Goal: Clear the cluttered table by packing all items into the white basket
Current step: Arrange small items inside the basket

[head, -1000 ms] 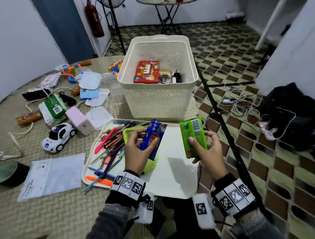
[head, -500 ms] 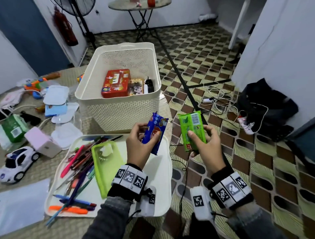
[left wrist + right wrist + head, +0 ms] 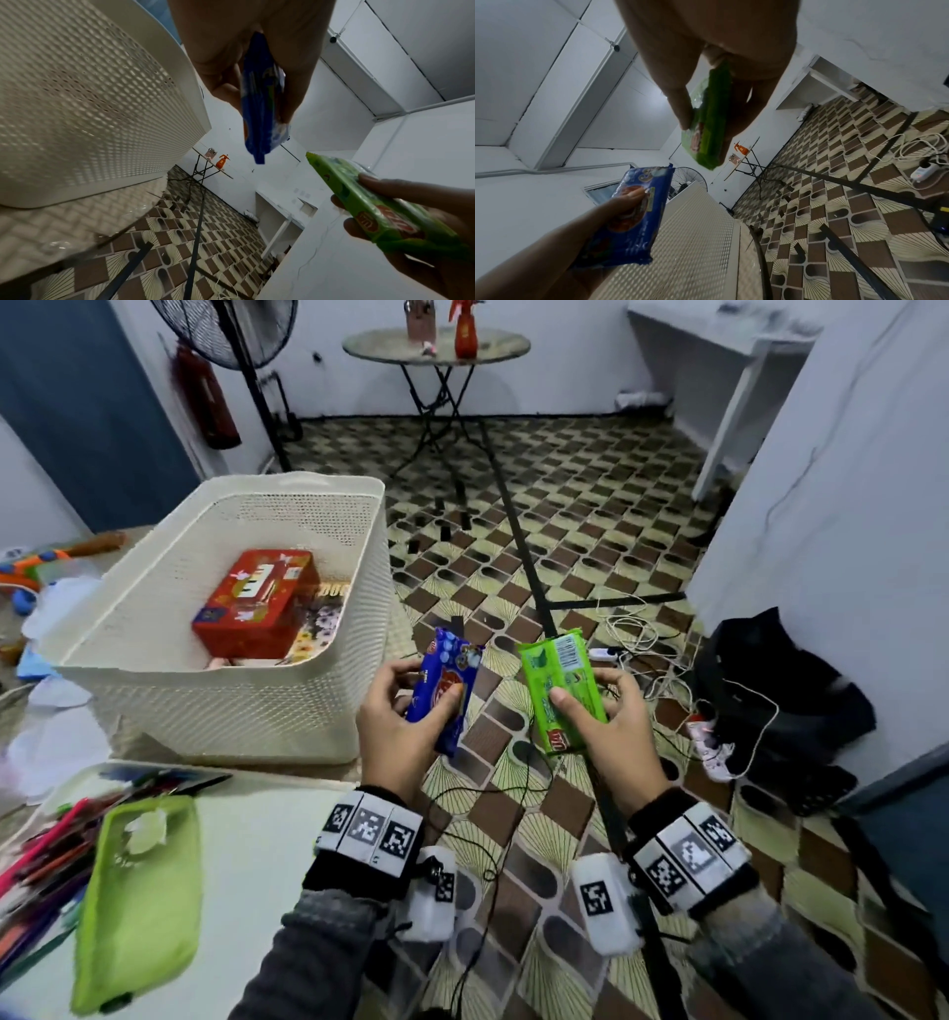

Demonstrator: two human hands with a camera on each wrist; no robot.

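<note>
My left hand [image 3: 411, 706] grips a blue snack packet [image 3: 445, 685] upright, thumb across its front. My right hand [image 3: 595, 711] holds a green snack packet [image 3: 557, 690] the same way. Both packets hang in the air over the tiled floor, just right of the white basket [image 3: 328, 706]. In the left wrist view the blue packet [image 3: 259, 113] sits between my fingers beside the basket wall [image 3: 90, 101], with the green packet [image 3: 372, 209] at lower right. The right wrist view shows the green packet [image 3: 708, 121] pinched and the blue packet [image 3: 634, 223] lower left. A red box [image 3: 257, 603] lies inside the basket.
A white tray [image 3: 267, 891] near my left forearm carries a lime green pouch [image 3: 138, 906] and several pens [image 3: 46, 855]. More clutter lies left of the basket. A black stand leg [image 3: 534, 588], cables [image 3: 631, 629] and a dark bag [image 3: 770, 690] lie on the floor at right.
Both hands have lifted the packets off the tray and carried them up and to the right, beside the basket. My head has turned right, shifting the table and basket leftward in view.
</note>
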